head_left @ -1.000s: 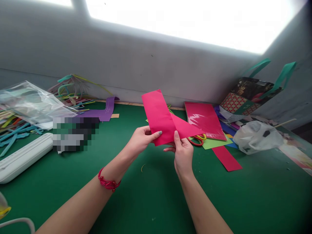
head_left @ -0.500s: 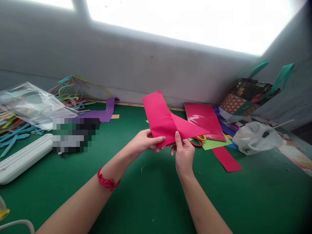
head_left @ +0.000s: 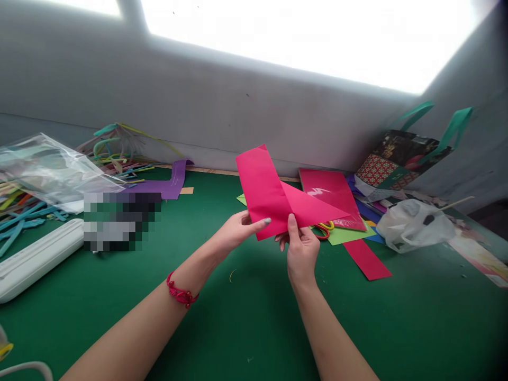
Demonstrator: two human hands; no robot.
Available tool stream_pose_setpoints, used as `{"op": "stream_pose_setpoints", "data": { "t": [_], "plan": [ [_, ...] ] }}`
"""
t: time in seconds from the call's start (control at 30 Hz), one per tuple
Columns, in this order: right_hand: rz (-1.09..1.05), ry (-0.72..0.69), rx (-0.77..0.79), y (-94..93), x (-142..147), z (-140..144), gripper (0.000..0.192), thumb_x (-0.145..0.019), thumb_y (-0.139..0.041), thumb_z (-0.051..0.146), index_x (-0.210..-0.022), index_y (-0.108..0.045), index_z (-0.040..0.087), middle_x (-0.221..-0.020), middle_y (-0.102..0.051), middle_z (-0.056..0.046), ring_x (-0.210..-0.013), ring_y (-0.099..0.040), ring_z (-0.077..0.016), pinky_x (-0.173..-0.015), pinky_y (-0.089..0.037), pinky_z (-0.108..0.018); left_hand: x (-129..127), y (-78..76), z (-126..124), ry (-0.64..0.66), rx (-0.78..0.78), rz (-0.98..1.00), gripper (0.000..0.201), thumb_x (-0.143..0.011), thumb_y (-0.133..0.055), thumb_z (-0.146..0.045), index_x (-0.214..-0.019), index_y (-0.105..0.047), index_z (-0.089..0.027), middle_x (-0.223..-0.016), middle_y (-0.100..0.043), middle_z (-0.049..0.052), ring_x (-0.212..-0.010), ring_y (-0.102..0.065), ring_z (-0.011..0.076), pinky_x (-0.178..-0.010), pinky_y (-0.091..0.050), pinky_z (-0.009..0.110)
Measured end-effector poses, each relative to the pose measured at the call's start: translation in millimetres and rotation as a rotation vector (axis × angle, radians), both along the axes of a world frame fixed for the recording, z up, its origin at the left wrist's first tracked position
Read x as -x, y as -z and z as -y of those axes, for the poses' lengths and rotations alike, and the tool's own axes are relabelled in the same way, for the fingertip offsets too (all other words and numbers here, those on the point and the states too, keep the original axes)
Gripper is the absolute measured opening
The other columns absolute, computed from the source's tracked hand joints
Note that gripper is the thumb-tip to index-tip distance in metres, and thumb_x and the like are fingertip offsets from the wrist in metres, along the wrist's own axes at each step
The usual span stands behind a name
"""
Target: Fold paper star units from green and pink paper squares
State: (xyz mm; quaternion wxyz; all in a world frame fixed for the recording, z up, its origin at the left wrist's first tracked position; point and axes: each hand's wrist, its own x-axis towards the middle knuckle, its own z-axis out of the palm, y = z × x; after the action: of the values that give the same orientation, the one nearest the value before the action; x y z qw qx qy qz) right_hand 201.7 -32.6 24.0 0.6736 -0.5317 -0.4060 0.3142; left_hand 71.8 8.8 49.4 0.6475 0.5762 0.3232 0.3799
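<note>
A folded sheet of bright pink-red paper (head_left: 264, 185) is held up above the green table, with one flap upright on the left and a pointed flap reaching right. My left hand (head_left: 242, 228) grips its lower left edge, thumb on the front and the other fingers hidden behind. At the lower middle fold, my right hand (head_left: 302, 246) pinches the paper between its thumb and curled fingers. Just behind the right hand, partly covered, lie scissors (head_left: 327, 227) with red and yellow handles.
A red paper pack (head_left: 333, 196), a red strip (head_left: 367, 259) and green paper (head_left: 349, 235) lie to the right, near a white plastic bag (head_left: 415, 225) and a patterned bag (head_left: 400, 159). Pipe cleaners (head_left: 24, 211), a clear bag (head_left: 51, 169), purple paper (head_left: 178, 177) and a white device (head_left: 43, 259) are left.
The folded paper and both hands have shifted slightly to the right. My left hand's fingers, seen below the paper before, are now hidden behind it.
</note>
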Motion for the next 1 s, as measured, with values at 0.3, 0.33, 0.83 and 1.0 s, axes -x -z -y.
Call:
{"op": "stream_pose_setpoints", "data": {
  "t": [0.3,0.33,0.83,1.0],
  "plan": [
    [0.011,-0.076,0.005,-0.7,4,0,0.037,-0.076,-0.05,0.043,-0.052,-0.051,0.015,-0.044,-0.055,-0.001,-0.037,-0.049,-0.0103,-0.038,-0.039,-0.022,-1,9.5,-2,-0.005,0.126,0.192,0.025,-0.072,-0.059,-0.035,-0.084,-0.062,-0.013,-0.077,-0.064,0.005,-0.066,-0.057,0.0141,-0.059,-0.042,0.025],
    [0.007,-0.083,0.011,-0.7,3,0,0.037,-0.076,-0.051,0.043,-0.051,-0.051,0.015,-0.043,-0.055,-0.001,-0.036,-0.048,-0.0099,-0.038,-0.039,-0.022,1,9.2,-4,-0.008,0.143,0.195,0.027,-0.072,-0.059,-0.037,-0.084,-0.062,-0.013,-0.077,-0.064,0.005,-0.066,-0.057,0.0142,-0.059,-0.042,0.025],
    [0.007,-0.165,0.027,0.5,-5,-3,0.039,-0.076,-0.053,0.04,-0.046,-0.047,0.016,-0.039,-0.05,0.001,-0.034,-0.042,-0.0079,-0.036,-0.032,-0.021,19,6.4,-23,-0.131,0.209,0.361,0.023,-0.076,-0.057,-0.029,-0.095,-0.061,-0.016,-0.099,-0.064,0.006,-0.082,-0.061,0.0134,-0.074,-0.047,0.023],
    [0.017,-0.217,0.041,2.0,-7,-4,0.039,-0.075,-0.054,0.039,-0.044,-0.044,0.017,-0.036,-0.049,0.002,-0.031,-0.04,-0.0074,-0.034,-0.03,-0.021,41,4.1,-39,-0.287,0.177,0.431,0.02,-0.073,-0.06,-0.021,-0.092,-0.062,-0.017,-0.096,-0.066,0.003,-0.083,-0.061,0.0122,-0.077,-0.047,0.02]
  ]
}}
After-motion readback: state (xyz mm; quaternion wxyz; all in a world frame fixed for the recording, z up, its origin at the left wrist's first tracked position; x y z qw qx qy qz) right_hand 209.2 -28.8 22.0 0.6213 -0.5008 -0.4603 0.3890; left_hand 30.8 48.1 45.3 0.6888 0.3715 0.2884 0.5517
